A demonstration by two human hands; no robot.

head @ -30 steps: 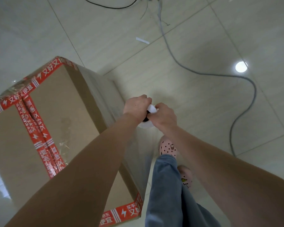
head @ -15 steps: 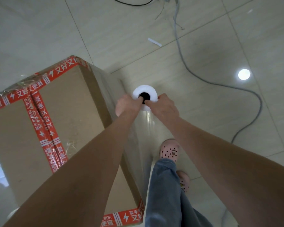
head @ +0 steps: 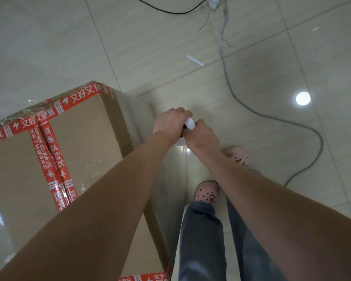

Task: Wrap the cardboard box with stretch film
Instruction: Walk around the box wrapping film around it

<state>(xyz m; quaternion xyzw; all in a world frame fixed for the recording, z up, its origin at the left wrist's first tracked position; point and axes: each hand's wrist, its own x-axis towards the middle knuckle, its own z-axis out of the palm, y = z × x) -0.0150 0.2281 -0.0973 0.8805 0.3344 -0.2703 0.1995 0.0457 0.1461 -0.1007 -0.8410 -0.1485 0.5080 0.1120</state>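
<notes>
Here both hands meet on the top end of an upright roll of stretch film point(head: 189, 125), a white cylinder with a dark core, just beside the far right corner of the cardboard box point(head: 85, 151). The left hand point(head: 170, 121) curls over the roll's rim; the right hand point(head: 204, 136) is closed on its other side. A clear, glossy sheet runs from the roll along the box's right face (creased and shiny there). The box is matte brown, taped in red printed strips. Right of the box stand two pink perforated clogs point(head: 208, 192) on smooth pale tiles point(head: 130, 43), where a grey cable point(head: 272, 118) curves.
</notes>
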